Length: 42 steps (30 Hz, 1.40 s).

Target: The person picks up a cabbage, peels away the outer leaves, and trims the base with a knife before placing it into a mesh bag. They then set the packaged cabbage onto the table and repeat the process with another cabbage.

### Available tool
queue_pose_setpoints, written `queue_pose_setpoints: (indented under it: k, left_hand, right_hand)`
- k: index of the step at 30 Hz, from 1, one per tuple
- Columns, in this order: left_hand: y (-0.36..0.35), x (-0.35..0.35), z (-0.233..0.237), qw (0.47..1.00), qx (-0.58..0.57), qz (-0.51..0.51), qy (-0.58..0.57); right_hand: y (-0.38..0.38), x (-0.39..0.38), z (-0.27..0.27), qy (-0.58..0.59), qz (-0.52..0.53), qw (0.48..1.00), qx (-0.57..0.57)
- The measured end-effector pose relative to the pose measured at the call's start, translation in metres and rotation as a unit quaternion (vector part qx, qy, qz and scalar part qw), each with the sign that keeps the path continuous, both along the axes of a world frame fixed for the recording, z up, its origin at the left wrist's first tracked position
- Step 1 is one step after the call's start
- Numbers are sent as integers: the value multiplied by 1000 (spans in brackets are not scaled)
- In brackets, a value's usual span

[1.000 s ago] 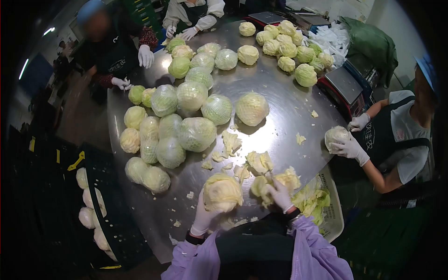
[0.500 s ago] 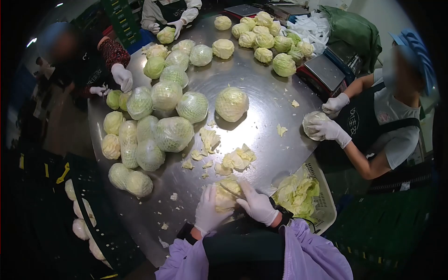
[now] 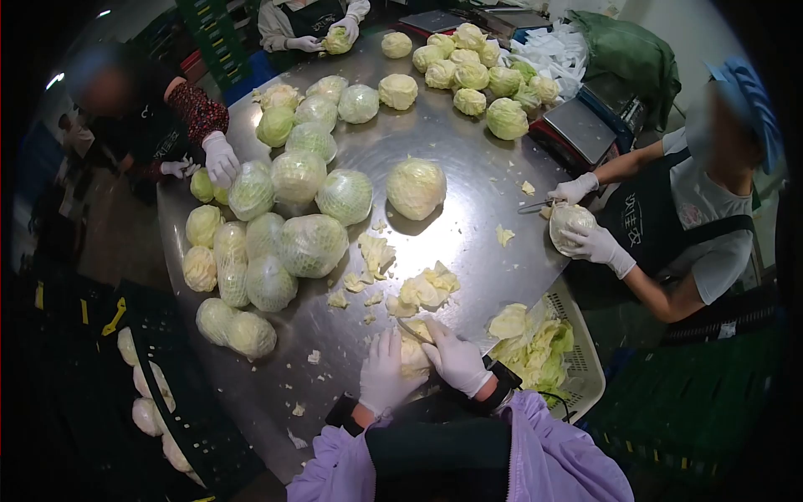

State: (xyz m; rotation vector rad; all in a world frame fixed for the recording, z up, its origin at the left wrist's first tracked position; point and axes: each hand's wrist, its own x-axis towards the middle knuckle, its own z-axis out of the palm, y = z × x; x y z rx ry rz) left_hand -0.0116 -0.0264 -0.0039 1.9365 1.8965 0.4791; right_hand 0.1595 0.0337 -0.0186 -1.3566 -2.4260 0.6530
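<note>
Close to my body at the table's near edge, my left hand (image 3: 387, 373) is wrapped round the left side of a pale cabbage (image 3: 415, 358). My right hand (image 3: 457, 361) grips a small knife (image 3: 413, 331), its blade lying across the top of that cabbage. Both hands wear white gloves, which partly cover the cabbage. Just beyond it lie loose trimmed leaves (image 3: 429, 287). A whole pale cabbage (image 3: 416, 189) sits alone farther up the table.
Several net-wrapped cabbages (image 3: 312, 243) crowd the left of the metal table (image 3: 335, 381); bare ones (image 3: 471, 75) are heaped at the back. A leaf-filled basket (image 3: 585, 351) stands at my right. Co-workers' gloved hands (image 3: 595, 243) work around the table. A scale (image 3: 579, 131) sits back right.
My hands and the cabbage have shifted slightly, and the knife blade now points more to the upper left. The right co-worker's knife has come into view; the back co-worker's cabbage has moved right.
</note>
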Motion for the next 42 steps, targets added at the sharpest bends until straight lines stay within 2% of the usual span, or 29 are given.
queue_pose_setpoints:
  k: [5, 7, 14, 16, 17, 20, 22, 25, 26, 28, 29, 31, 32, 35, 36, 37, 39, 41, 42]
  left_hand:
    - [5, -4, 2, 1000, 23, -3, -4]
    - [6, -6, 4, 1000, 25, 1, -16]
    - [10, -2, 8, 999, 42, -4, -1]
    - [12, -2, 11, 999, 39, -6, 8]
    - [12, -2, 13, 1000, 18, -10, 10]
    - [12, -4, 12, 999, 22, -25, 7]
    - [12, -7, 10, 998, 47, -35, 3]
    - [13, -17, 7, 998, 54, -39, -23]
    - [13, -25, 5, 997, 11, -48, -68]
    - [11, -43, 2, 992, -31, -58, -111]
    - [10, -53, 0, 985, -34, -77, -153]
    - [6, -69, -3, 976, -38, -94, -192]
    - [3, -76, -6, 973, -50, -98, -203]
    - [-9, -91, -16, 965, -71, -88, -234]
    - [-10, -93, -18, 960, -75, -77, -258]
    - [-11, -93, -19, 961, -72, -73, -258]
    - [-16, -93, -17, 961, -73, -60, -260]
    - [-15, -87, -7, 971, -70, -58, -223]
    - [-12, -81, -1, 979, -62, -58, -185]
  right_hand:
    - [6, 3, 10, 76, 24, 996, -25]
    - [-1, 2, 21, 29, 27, 999, -21]
    - [11, -4, 17, 32, -4, 999, -38]
    - [15, -1, 29, -48, 3, 992, -118]
    - [19, 3, 26, -48, 3, 992, -118]
    - [31, 21, 9, 10, 34, 993, -111]
    - [37, 22, 8, 104, 49, 991, -71]
    - [30, 9, 23, 82, 16, 995, -56]
    - [33, 10, 16, 82, 16, 995, -56]
    - [42, 14, -13, 205, -59, 965, -150]
    - [49, 16, -20, 206, -59, 965, -150]
    - [64, 19, -30, 224, -164, 912, -301]
    - [67, 19, -35, 235, -176, 895, -337]
    - [69, 19, -45, 273, -207, 869, -357]
    - [66, 20, -45, 174, -178, 936, -249]
    - [62, 17, -32, 174, -174, 937, -248]
    - [39, 2, 1, 198, -15, 954, -223]
    - [18, -19, 16, 131, 90, 975, -154]
    - [12, -30, 27, 64, 73, 985, -142]
